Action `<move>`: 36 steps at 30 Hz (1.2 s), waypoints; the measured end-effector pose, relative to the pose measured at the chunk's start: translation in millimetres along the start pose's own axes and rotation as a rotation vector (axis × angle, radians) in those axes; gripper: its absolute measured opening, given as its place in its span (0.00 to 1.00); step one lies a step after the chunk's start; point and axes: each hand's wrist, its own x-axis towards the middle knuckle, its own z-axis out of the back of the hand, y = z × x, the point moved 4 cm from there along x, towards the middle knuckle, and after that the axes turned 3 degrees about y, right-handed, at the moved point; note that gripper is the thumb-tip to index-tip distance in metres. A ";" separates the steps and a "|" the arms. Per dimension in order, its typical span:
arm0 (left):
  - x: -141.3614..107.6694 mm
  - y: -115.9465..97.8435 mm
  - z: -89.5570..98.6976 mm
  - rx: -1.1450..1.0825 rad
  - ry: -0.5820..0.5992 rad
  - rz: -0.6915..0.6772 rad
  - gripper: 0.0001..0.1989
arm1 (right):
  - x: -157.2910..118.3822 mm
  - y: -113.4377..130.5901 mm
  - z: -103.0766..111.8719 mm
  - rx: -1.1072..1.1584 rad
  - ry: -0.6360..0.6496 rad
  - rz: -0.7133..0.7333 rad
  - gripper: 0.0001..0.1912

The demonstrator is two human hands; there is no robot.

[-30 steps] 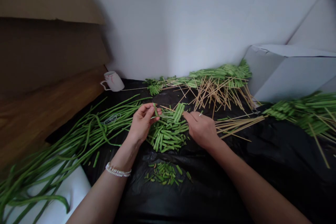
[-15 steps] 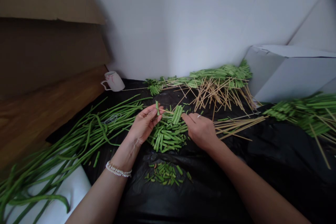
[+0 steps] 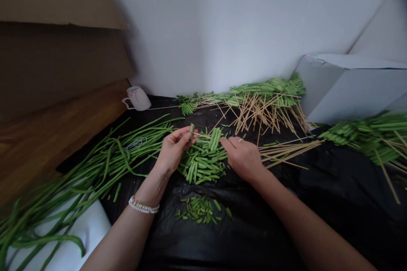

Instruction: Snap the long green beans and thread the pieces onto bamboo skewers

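My left hand [image 3: 174, 147] pinches a short green bean piece [image 3: 191, 130] between thumb and fingers, at the left tip of a thin wooden skewer [image 3: 203, 135]. The skewer carries several bean pieces [image 3: 215, 139] side by side, close to my right hand [image 3: 243, 156]. The fingers of my right hand are closed round the skewer's right end. Beneath and between the hands lies a pile of cut bean pieces [image 3: 203, 163] on the black sheet [image 3: 254, 228]. Small bean scraps [image 3: 201, 210] lie nearer to me.
Long whole beans [image 3: 104, 156] spread over the left side. Loose skewers [image 3: 292, 152] lie right of my right hand. Filled skewers [image 3: 270, 89] are stacked at the back, with more beans [image 3: 365, 135] at right. A white mug [image 3: 137, 98], cardboard box [image 3: 63, 51] and white box [image 3: 349, 87] stand around.
The bean piece in my left hand has tilted slightly and sits a little lower between the fingers. My right hand has barely moved.
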 end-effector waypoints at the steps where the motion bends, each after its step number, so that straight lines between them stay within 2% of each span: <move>1: -0.1 -0.4 0.1 0.032 0.002 -0.014 0.17 | 0.0 0.2 -0.1 0.000 0.005 -0.001 0.15; 6: -0.8 -1.6 0.0 0.147 0.005 -0.046 0.18 | -1.4 2.7 -3.0 0.009 0.041 -0.013 0.15; 11: -1.0 0.3 -1.9 0.047 0.024 0.025 0.18 | -1.8 4.5 -4.5 0.032 0.029 -0.010 0.15; 20: -1.2 1.4 0.9 -0.131 -0.039 0.162 0.15 | -2.3 3.7 -3.3 0.075 -0.007 -0.013 0.16; 26: -1.8 3.1 -0.5 -0.166 -0.026 0.194 0.14 | -3.1 2.8 -2.1 0.077 -0.042 -0.024 0.15; 33: -13.4 13.4 -22.7 -0.090 0.076 0.243 0.12 | 0.0 11.9 -0.3 0.115 -0.004 -0.021 0.14; 36: -15.8 11.8 -27.8 -0.072 0.079 0.219 0.12 | 1.2 13.7 1.6 0.091 -0.030 -0.013 0.14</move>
